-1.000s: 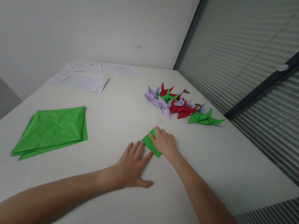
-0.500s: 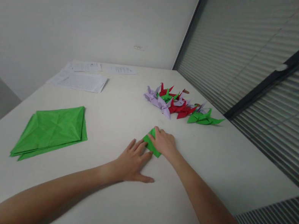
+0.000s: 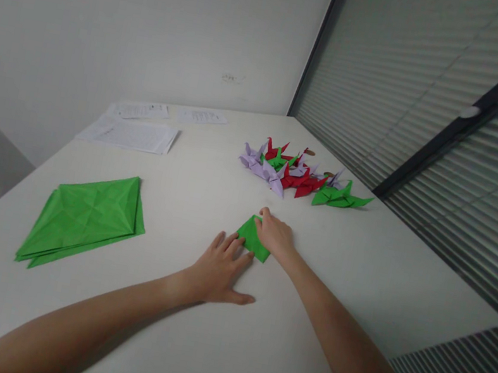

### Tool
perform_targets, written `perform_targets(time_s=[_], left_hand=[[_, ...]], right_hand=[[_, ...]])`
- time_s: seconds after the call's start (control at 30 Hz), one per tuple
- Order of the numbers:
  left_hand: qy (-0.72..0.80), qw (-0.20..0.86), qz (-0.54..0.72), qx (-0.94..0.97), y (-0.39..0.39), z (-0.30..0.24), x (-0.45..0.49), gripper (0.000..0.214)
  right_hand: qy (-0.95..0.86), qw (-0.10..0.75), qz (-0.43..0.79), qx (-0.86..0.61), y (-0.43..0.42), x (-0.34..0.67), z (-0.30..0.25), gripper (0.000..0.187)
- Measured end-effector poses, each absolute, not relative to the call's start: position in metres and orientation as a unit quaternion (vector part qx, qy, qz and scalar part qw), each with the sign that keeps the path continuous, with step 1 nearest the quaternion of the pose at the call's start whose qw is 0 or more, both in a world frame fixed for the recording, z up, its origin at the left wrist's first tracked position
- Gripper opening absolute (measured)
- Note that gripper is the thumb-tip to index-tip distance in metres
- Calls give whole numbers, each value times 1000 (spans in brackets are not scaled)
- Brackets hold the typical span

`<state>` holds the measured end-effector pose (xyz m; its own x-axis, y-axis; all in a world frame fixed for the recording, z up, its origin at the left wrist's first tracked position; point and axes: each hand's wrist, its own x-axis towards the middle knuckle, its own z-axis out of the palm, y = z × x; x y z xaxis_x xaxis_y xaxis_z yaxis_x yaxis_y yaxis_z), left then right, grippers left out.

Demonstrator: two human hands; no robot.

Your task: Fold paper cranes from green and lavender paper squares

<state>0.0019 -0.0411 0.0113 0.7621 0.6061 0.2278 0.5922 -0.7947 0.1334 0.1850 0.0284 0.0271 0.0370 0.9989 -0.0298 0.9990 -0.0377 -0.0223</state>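
A small folded piece of green origami paper (image 3: 253, 238) lies on the white table between my hands. My left hand (image 3: 222, 272) rests flat with its fingers spread, the fingertips holding down the paper's near left edge. From the right, my right hand (image 3: 275, 233) is closed at the paper's far right edge, its thumb on the paper and its index finger bent by the far corner. The other fingers of that hand are curled and partly hidden.
To the left lies a stack of larger creased green sheets (image 3: 89, 216). Several folded paper cranes (image 3: 301, 176) in purple, red and green sit at the back right, near the window blinds (image 3: 390, 96). Printed papers (image 3: 133, 134) lie at the back left.
My right thumb and fingers have shifted slightly along the paper's right side, uncovering more of its upper part. My left hand stays in place.
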Motion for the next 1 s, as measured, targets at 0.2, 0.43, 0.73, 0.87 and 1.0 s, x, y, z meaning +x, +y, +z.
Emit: perform_targets(time_s=[0.2, 0.43, 0.73, 0.87, 1.0], left_hand=[[321, 18, 128, 938, -41, 10, 2, 91], [317, 26, 122, 940, -42, 11, 1, 91], [292, 52, 123, 947, -37, 16, 2, 90], [225, 81, 121, 963, -33, 16, 4, 85], [199, 81, 126, 968, -28, 15, 5, 84]], right_hand=[[691, 8, -19, 723, 28, 184, 28, 28], [690, 19, -18, 723, 27, 182, 30, 30], [704, 36, 11, 709, 24, 181, 29, 31], [708, 38, 25, 705, 23, 180, 28, 31], [705, 43, 29, 707, 22, 179, 30, 31]])
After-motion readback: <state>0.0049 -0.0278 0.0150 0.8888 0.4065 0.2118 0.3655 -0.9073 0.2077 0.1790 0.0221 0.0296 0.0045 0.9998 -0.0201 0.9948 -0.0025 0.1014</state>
